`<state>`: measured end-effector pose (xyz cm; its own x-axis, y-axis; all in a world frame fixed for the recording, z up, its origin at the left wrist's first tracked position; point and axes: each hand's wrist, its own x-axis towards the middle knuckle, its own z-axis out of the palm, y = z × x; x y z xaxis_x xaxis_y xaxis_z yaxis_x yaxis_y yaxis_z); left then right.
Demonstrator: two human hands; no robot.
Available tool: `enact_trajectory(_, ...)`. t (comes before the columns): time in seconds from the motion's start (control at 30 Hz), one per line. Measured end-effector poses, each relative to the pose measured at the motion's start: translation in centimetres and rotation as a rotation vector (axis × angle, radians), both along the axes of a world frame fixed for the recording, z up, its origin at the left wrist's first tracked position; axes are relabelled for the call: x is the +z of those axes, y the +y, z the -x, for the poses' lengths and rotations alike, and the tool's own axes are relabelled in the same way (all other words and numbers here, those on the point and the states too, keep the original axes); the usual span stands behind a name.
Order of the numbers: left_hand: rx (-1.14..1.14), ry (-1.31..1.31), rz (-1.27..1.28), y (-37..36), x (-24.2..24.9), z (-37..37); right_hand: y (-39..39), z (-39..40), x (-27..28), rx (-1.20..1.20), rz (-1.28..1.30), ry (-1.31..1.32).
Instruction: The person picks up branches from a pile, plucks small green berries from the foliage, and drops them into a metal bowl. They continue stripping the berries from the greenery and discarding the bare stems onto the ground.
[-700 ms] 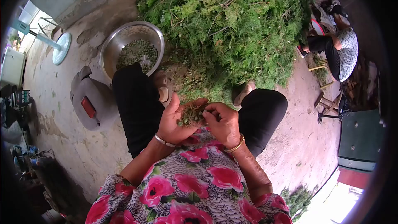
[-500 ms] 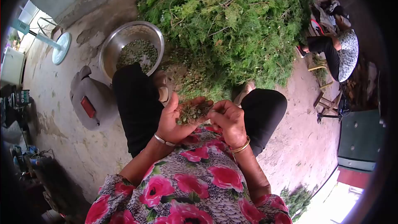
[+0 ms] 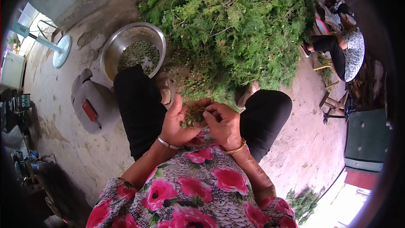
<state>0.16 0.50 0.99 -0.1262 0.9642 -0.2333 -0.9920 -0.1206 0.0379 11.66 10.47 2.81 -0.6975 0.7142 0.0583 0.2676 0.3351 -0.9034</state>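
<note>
My left hand (image 3: 173,127) is held palm up in front of my lap, cupping a small clump of green and brown cypress-like bits (image 3: 192,117). My right hand (image 3: 226,127) has thumb and fingers pinched together at the clump's right edge. Whatever lies between those fingertips is too small to make out. Beyond my hands, by my feet, rises a big heap of leafy green evergreen branches (image 3: 236,33). A wide metal basin (image 3: 109,55) by my left knee contains many small round green cones or seeds (image 3: 134,55).
Left of my knee is a grey seat-like object (image 3: 103,114) with a red phone-like item (image 3: 89,110) on it. A fan (image 3: 62,50) stands farther left. Another person (image 3: 353,50) sits at the far right, near a wooden stool (image 3: 334,106). Cut greenery (image 3: 304,202) lies behind me.
My right hand has shifted left, and its fingertips now reach farther over the clump. My left hand stays nearly still with the clump in its palm.
</note>
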Motion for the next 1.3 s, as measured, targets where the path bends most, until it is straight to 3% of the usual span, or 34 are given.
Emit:
enact_trajectory(0.03, 0.008, 0.002, -0.008, 0.0, 0.0, 0.1, 0.2, -0.1, 0.1, 0.0, 0.002, 0.0)
enact_trajectory(0.1, 0.017, 0.003, -0.014, 0.1, 0.1, 0.1, 0.7, -0.4, 0.6, -0.04, 0.344, 0.143)
enact_trajectory(0.13, 0.024, 0.014, -0.042, 0.2, 0.3, 0.1, 1.0, -0.6, 1.3, -0.04, 0.345, 0.143)
enact_trajectory(0.2, 0.03, 0.024, -0.069, 0.2, 0.4, 0.1, 1.5, -0.7, 3.2, -0.044, 0.963, 0.344)
enact_trajectory(0.27, 0.051, -0.014, -0.045, 0.3, 0.4, 0.1, 1.3, -0.6, 2.9, -0.075, 0.977, 0.346)
enact_trajectory(0.33, 0.041, -0.018, -0.026, 0.3, 0.2, 0.0, 0.9, -0.8, 1.5, 0.067, 0.392, 0.16)
enact_trajectory(0.4, 0.031, -0.019, -0.006, 0.3, 0.3, 0.0, 0.3, -0.7, 1.3, 0.082, 0.367, 0.108)
enact_trajectory(0.5, -0.008, -0.002, -0.06, 0.3, 0.7, -0.2, -0.2, -0.4, 1.1, 0.151, -0.04, -0.116)
enact_trajectory(0.63, -0.002, 0.013, -0.002, 0.2, 0.9, -0.5, -0.2, -0.2, 1.0, 0.142, -0.009, -0.133)
enact_trajectory(0.8, 0.03, -0.017, 0.029, 0.2, 0.6, -0.3, 0.2, -0.3, 0.6, 0.041, 0.265, -0.008)
enact_trajectory(1.0, 0.028, -0.072, -0.036, 0.2, -0.1, -0.3, -0.4, -0.3, 0.1, -0.096, 0.179, 0.078)
enact_trajectory(1.13, 0.033, -0.063, -0.066, 0.2, 0.3, -0.3, 0.1, -0.1, 1.0, -0.139, 0.27, 0.161)
enact_trajectory(1.2, 0.029, -0.012, -0.033, 0.3, 0.5, -0.3, 0.0, -0.3, 2.7, -0.14, -0.016, -0.017)
enact_trajectory(1.3, 0.009, -0.033, 0.006, 0.2, 0.5, -0.3, -0.5, -0.6, 1.0, 0.049, -0.145, 0.047)
